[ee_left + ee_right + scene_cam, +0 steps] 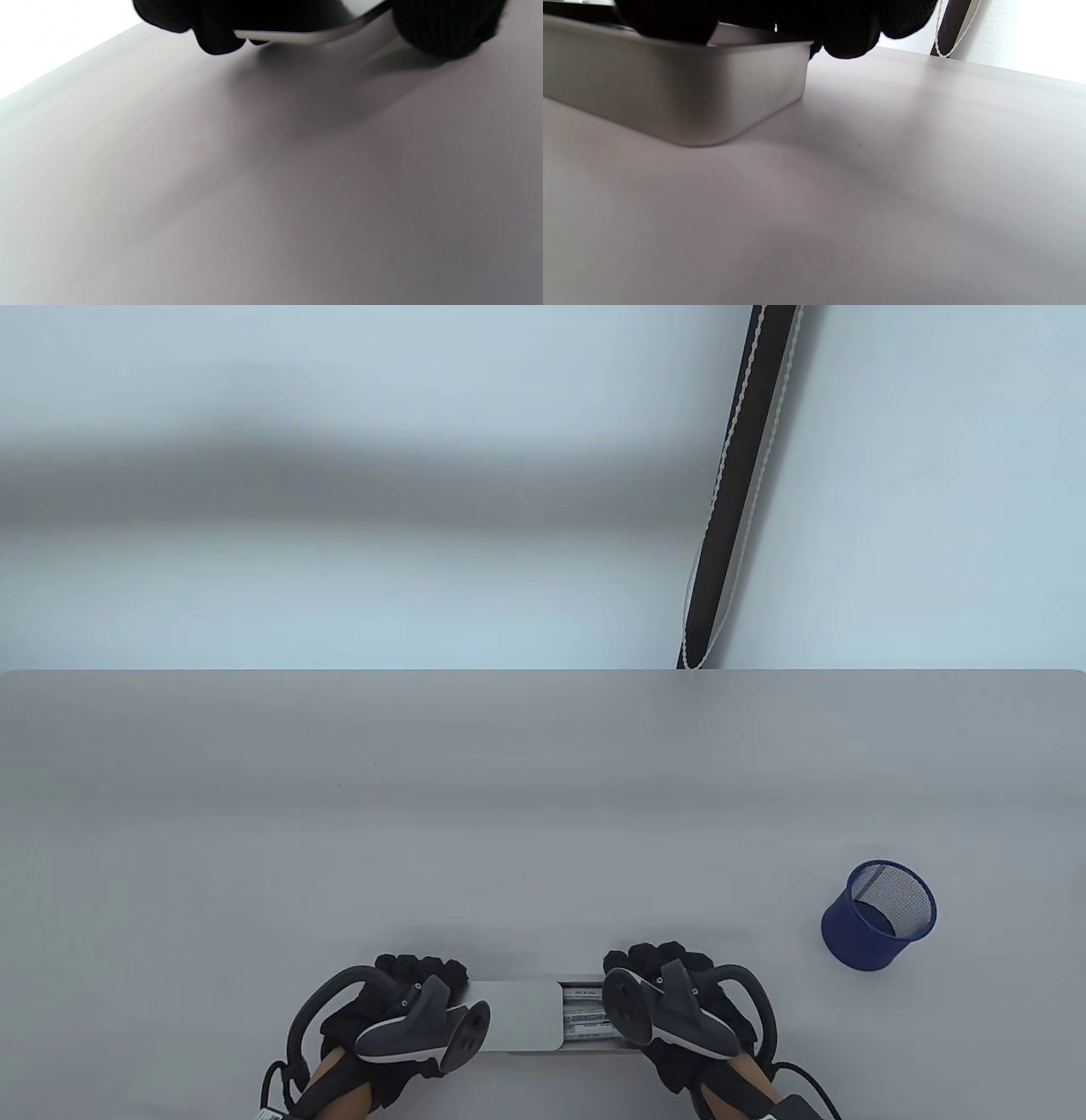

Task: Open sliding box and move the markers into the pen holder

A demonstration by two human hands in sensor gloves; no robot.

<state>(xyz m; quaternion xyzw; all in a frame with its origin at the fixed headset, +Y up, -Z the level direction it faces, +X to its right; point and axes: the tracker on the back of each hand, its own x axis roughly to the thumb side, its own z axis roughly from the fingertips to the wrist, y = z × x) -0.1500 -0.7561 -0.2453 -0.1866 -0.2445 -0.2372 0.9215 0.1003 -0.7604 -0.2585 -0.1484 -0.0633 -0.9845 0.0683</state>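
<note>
In the table view we see the sliding box (543, 1016) at six o'clock on the bench (509, 814), partly open with markers (585, 1014) showing, and the pen holder (880, 913) near four o'clock. In the left wrist view our left hand (237, 21) curls its fingers over the lid (305, 37). In the right wrist view our right hand (806, 21) clamps the tray (670, 93).

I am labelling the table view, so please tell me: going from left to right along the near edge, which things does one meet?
left hand → sliding box lid → markers → right hand → pen holder
</note>
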